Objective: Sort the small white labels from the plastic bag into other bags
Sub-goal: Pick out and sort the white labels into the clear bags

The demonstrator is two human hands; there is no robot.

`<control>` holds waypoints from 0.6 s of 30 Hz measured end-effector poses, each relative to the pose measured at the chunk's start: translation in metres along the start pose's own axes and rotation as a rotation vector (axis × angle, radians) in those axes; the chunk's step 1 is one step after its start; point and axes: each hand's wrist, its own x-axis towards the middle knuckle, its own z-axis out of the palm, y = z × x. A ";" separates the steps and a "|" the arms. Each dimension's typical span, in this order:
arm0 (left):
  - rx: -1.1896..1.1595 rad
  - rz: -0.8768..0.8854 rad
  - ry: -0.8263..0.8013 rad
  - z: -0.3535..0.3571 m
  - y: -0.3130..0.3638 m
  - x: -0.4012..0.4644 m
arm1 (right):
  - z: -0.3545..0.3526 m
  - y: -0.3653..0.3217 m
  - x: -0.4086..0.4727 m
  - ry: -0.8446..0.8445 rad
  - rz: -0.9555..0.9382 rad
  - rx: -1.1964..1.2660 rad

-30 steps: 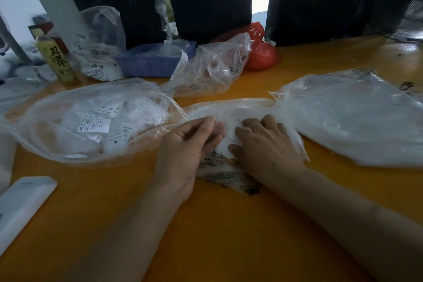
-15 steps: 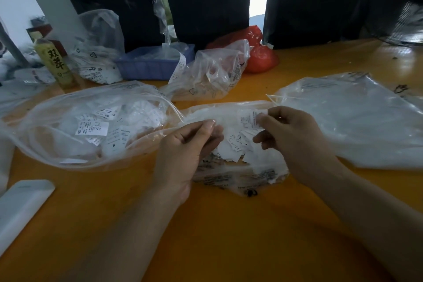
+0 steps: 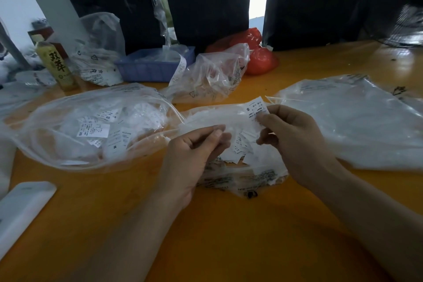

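Above the middle bag (image 3: 240, 171), the right hand (image 3: 295, 144) pinches a small white label (image 3: 257, 109) between thumb and forefinger; the slip stands up past the fingertips and shows a printed "S" with lines of fine print too small to read. Just left of it, the left hand (image 3: 196, 153) holds its fingers together, curled lightly on the thin clear film of that bag's mouth. More loose labels (image 3: 242, 146) lie in a heap inside the bag, between the two hands. This bag is crinkled clear plastic with dark print along its near edge, lying on the glossy orange table (image 3: 229, 236). To the left, a puffed clear bag (image 3: 91, 126) holds labels reading "XS" and "M". On the right lies a flat, milky bag (image 3: 354, 121). Farther back stand a blue ribbed tray (image 3: 148, 71) and a bottle (image 3: 57, 64) with Chinese characters.
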 end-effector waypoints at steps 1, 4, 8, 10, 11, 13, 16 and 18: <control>0.007 0.001 -0.002 0.000 0.000 0.000 | 0.001 -0.001 -0.001 -0.004 -0.018 -0.009; 0.027 0.014 -0.010 0.000 -0.001 0.000 | 0.002 -0.003 -0.005 -0.018 -0.160 -0.236; 0.062 0.066 -0.042 -0.001 -0.002 0.000 | 0.006 -0.007 -0.010 0.004 -0.370 -0.526; 0.092 0.087 -0.057 -0.002 -0.004 0.000 | 0.007 -0.008 -0.011 0.016 -0.451 -0.589; 0.103 0.093 -0.066 -0.002 -0.004 0.000 | 0.008 -0.009 -0.012 0.023 -0.478 -0.614; 0.126 0.098 -0.080 -0.003 -0.005 0.000 | 0.008 -0.010 -0.012 0.036 -0.508 -0.652; 0.173 0.084 -0.074 -0.004 -0.005 0.000 | 0.007 -0.010 -0.012 0.014 -0.518 -0.715; 0.221 0.072 -0.057 -0.004 -0.005 0.000 | 0.007 -0.009 -0.011 -0.019 -0.509 -0.760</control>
